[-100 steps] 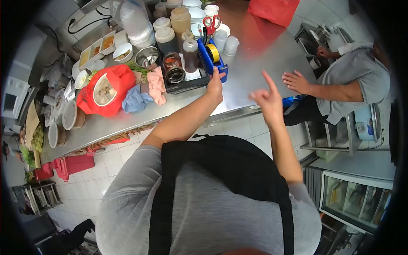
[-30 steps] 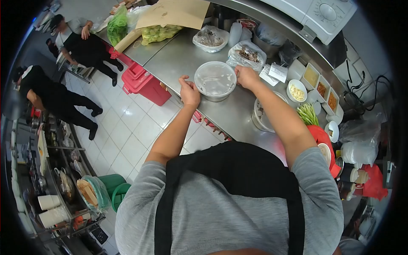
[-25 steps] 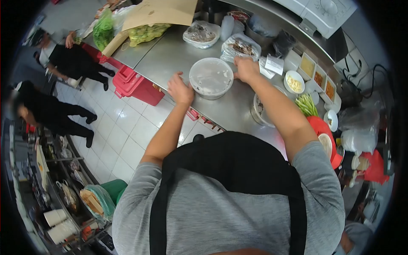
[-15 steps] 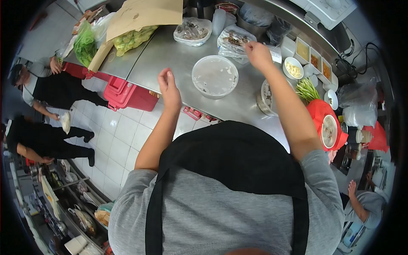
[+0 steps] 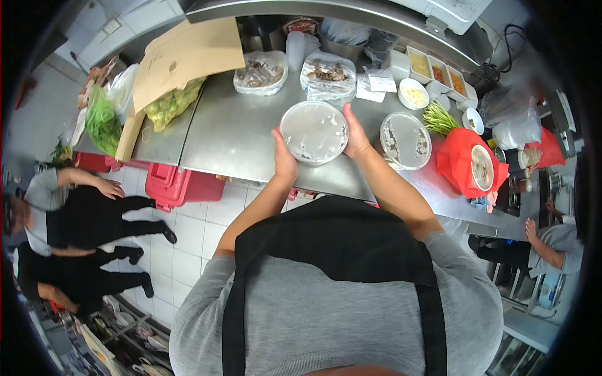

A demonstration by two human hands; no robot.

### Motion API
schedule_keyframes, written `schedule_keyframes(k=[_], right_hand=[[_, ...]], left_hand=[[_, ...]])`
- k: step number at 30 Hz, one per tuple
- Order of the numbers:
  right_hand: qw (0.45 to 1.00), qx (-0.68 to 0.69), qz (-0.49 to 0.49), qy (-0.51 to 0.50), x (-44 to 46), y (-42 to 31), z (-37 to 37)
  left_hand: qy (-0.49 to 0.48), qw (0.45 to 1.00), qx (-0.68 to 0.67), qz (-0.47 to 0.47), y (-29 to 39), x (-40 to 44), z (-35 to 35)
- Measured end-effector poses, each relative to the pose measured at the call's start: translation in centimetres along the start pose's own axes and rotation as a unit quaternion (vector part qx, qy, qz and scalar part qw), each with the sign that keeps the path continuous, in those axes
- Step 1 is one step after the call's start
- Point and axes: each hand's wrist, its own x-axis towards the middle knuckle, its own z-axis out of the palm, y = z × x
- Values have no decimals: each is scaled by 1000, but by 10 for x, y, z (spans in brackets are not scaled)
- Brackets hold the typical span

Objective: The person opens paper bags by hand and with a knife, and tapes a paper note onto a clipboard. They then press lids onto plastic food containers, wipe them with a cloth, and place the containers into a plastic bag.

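A round tub with a clear, fogged lid (image 5: pixel 313 131) stands at the front of the steel counter, between my two hands. My left hand (image 5: pixel 285 156) presses against its left side, fingers partly hidden by the wrist and tub. On its right side lies my right hand (image 5: pixel 357 133), thumb up by the rim. Both hands hold the tub together. To the right is a second lidded tub (image 5: pixel 406 141), with dark bits under its lid. Just behind the held tub sits a plastic-wrapped bowl of dark food (image 5: pixel 327 75).
Cardboard (image 5: pixel 188 59) covers bagged green vegetables at the left. Receipts (image 5: pixel 378 83), a white bowl (image 5: pixel 413 94), green stalks (image 5: pixel 440 118) and a red bag around a bowl (image 5: pixel 461 164) are on the right. Co-workers stand far left and far right. A red bin (image 5: pixel 182 187) is below the counter.
Both hands were apart from the tub half a second ago and now rest on its sides. The view has turned rightward, and a left co-worker's arm has moved.
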Motion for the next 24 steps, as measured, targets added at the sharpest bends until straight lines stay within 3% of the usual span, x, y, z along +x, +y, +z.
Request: schedule_keyframes(k=[6,10,14,16,19,20,23,24], right_hand=[[994,46,-93,-34,-10,-15,27],[993,54,-90,-45,-2,-5,18],[997,30,-74,-14,9,15,0],[985,-68,-149,62,6,13,4],[911,-263,-279,153,-5,-7,-9],[909,-272,-292,125,-33,-30,3],[729,-555,-382,120,-125,-121,14],[668,-585,-425,175,-142,-149,3]], left_hand=[[-48,998,-25,37,27,7,20],[-54,998,-24,15,18,17,6],[-79,995,-38,-43,-6,28,-21],[-114,993,11,31,13,18,-6],[-49,985,112,125,24,19,-16],[-40,969,172,172,33,18,-23],[-35,917,306,253,64,7,-42],[-36,899,339,273,76,-1,-44]])
